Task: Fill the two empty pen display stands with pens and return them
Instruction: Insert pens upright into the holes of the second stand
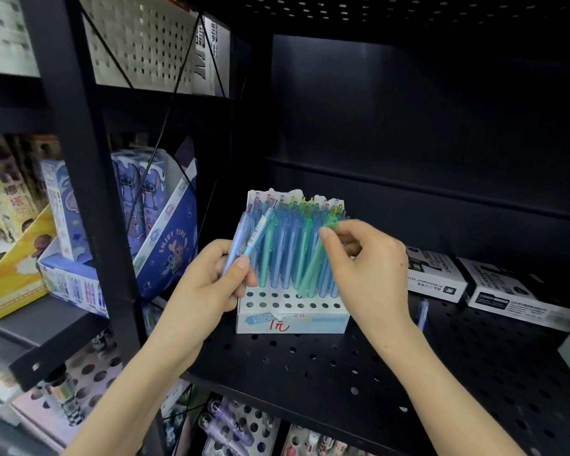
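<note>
Shelf (310, 373): black perforated metal | bears pen stand (293, 322) holding pens (287, 255) | boxes (436, 274) right

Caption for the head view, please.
Right hand pinches a green pen at the part-filled stand on a black shelf; left hand holds spare pens.

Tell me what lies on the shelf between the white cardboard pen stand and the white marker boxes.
Head view: one loose blue-purple pen on the black perforated shelf.

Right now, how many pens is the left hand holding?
2: a lavender pen on the left and a blue barcode-labelled pen beside it, both gripped by the left hand; others may be hidden behind it.
</note>
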### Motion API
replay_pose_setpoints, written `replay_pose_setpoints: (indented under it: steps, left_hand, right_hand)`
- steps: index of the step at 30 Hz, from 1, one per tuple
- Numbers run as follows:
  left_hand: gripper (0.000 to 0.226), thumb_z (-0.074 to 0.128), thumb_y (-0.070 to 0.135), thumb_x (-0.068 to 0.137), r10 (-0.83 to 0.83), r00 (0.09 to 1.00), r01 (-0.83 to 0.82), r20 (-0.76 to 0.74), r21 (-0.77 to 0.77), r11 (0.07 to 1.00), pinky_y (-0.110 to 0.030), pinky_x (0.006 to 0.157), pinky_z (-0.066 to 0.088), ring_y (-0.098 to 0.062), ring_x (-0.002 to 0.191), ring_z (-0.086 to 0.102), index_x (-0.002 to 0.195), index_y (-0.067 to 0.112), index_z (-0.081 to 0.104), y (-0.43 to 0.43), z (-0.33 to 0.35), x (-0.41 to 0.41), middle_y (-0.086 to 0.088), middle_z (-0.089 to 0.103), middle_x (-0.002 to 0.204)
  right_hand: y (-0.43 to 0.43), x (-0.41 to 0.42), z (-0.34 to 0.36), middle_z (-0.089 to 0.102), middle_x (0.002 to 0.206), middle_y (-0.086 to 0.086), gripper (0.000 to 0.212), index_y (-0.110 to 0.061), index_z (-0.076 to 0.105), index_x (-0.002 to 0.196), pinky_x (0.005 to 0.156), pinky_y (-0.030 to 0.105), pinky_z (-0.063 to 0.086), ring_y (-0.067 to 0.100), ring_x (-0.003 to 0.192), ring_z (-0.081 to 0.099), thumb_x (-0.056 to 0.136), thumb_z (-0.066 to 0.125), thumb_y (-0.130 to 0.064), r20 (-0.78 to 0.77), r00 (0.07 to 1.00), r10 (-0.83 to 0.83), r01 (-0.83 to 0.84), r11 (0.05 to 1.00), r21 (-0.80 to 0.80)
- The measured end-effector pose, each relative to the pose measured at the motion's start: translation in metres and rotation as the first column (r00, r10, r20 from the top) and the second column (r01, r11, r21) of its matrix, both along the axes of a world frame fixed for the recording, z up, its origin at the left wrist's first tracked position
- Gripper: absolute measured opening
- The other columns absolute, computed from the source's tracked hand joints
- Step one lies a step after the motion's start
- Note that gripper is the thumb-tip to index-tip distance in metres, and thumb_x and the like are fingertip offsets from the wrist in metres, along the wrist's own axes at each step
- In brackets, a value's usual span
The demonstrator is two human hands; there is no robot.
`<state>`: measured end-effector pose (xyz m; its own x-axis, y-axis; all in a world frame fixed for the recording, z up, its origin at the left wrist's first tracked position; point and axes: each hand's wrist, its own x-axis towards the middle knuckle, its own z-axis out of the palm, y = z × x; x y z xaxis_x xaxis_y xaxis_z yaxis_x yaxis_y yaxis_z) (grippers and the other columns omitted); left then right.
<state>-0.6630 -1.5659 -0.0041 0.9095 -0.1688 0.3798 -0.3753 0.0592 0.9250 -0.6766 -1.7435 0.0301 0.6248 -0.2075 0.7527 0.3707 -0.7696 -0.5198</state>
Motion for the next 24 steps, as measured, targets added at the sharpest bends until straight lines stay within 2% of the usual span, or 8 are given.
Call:
replay_pose_setpoints:
  steps: [3, 6, 9, 14, 17, 19, 21, 24]
  left_hand:
    - [0.012, 0.046, 0.014, 0.095, 0.016, 1.000, -0.016, 0.010, 0.009, 1.000, -0.011, 0.047, 0.033, -0.004, 0.057, 0.043, 0.093, 0.006, 0.055, 0.000, -0.001, 0.002, 0.006, 0.056, 0.068]
    - [0.010, 0.049, 0.018, 0.094, 0.037, 0.999, -0.037, 0.012, 0.035, 0.999, -0.013, 0.047, 0.035, -0.004, 0.058, 0.044, 0.093, 0.012, 0.058, 0.000, -0.001, 0.003, 0.011, 0.056, 0.067]
    - [0.009, 0.051, 0.019, 0.093, 0.033, 0.999, -0.033, 0.007, 0.057, 0.998, -0.017, 0.050, 0.037, -0.004, 0.061, 0.047, 0.092, 0.015, 0.059, -0.001, -0.002, 0.004, 0.011, 0.058, 0.068]
    - [0.010, 0.051, 0.018, 0.093, 0.006, 1.000, -0.007, 0.026, 0.066, 0.998, -0.019, 0.051, 0.037, -0.007, 0.063, 0.047, 0.095, 0.012, 0.059, -0.004, 0.000, 0.003, 0.008, 0.058, 0.071]
    - [0.012, 0.051, 0.017, 0.093, -0.026, 0.999, 0.025, 0.028, 0.050, 0.998, -0.015, 0.051, 0.036, -0.007, 0.061, 0.046, 0.095, 0.007, 0.058, -0.006, 0.002, 0.001, 0.007, 0.057, 0.070]
    - [0.017, 0.054, 0.021, 0.090, -0.043, 0.999, 0.042, 0.028, 0.035, 0.998, -0.014, 0.050, 0.036, -0.007, 0.061, 0.046, 0.096, 0.006, 0.057, -0.007, 0.002, 0.000, 0.005, 0.057, 0.070]
    - [0.022, 0.056, 0.029, 0.086, -0.072, 0.997, 0.071, 0.031, 0.033, 0.997, -0.015, 0.050, 0.037, -0.007, 0.062, 0.048, 0.094, 0.008, 0.058, -0.008, 0.003, -0.001, 0.004, 0.058, 0.071]
    - [0.015, 0.056, 0.026, 0.088, -0.157, 0.987, 0.156, 0.027, 0.038, 0.987, -0.019, 0.051, 0.041, -0.012, 0.065, 0.053, 0.092, 0.013, 0.059, -0.010, 0.006, -0.005, 0.001, 0.060, 0.073]
  right_hand:
    - [0.001, 0.000, -0.001, 0.056, 0.063, -0.016, 0.016, -0.015, 0.070, 0.083, 0.058, 0.018, 0.044, 0.000, 0.057, 0.053, 0.089, 0.060, -0.025, -0.054, 0.999, -0.003, 0.001, 1.000, -0.028]
    - [0.004, 0.001, -0.003, 0.058, 0.066, -0.013, 0.021, -0.013, 0.070, 0.087, 0.061, 0.023, 0.048, 0.005, 0.059, 0.056, 0.091, 0.057, -0.030, -0.148, 0.989, -0.015, 0.002, 0.996, -0.090]
    - [0.006, 0.003, 0.000, 0.058, 0.056, -0.005, 0.031, -0.012, 0.066, 0.075, 0.057, 0.029, 0.048, 0.015, 0.052, 0.054, 0.093, 0.053, -0.033, -0.193, 0.978, -0.074, 0.039, 0.983, -0.182]
    - [0.009, 0.010, 0.005, 0.045, 0.051, -0.002, 0.043, -0.013, 0.052, 0.062, 0.047, 0.024, 0.034, 0.015, 0.045, 0.039, 0.095, 0.047, -0.040, -0.314, 0.919, -0.240, 0.103, 0.913, -0.395]
    - [0.011, 0.007, 0.007, 0.057, 0.060, -0.002, 0.036, -0.016, 0.060, 0.077, 0.053, 0.025, 0.043, 0.015, 0.054, 0.051, 0.094, 0.046, -0.043, -0.309, 0.914, -0.263, 0.121, 0.903, -0.412]
    - [0.012, -0.003, 0.007, 0.061, 0.065, -0.005, 0.032, -0.019, 0.065, 0.096, 0.061, 0.029, 0.049, 0.013, 0.060, 0.057, 0.092, 0.048, -0.046, -0.184, 0.965, -0.187, 0.123, 0.942, -0.313]
    - [0.016, -0.012, 0.009, 0.060, 0.065, -0.007, 0.029, -0.022, 0.067, 0.102, 0.061, 0.029, 0.050, 0.008, 0.058, 0.056, 0.090, 0.053, -0.044, -0.148, 0.988, 0.050, -0.058, 0.997, -0.050]
    - [0.018, -0.018, 0.015, 0.066, 0.073, 0.000, 0.013, -0.018, 0.068, 0.093, 0.054, 0.022, 0.049, 0.008, 0.058, 0.057, 0.088, 0.062, -0.027, -0.211, 0.870, 0.445, -0.371, 0.874, 0.316]
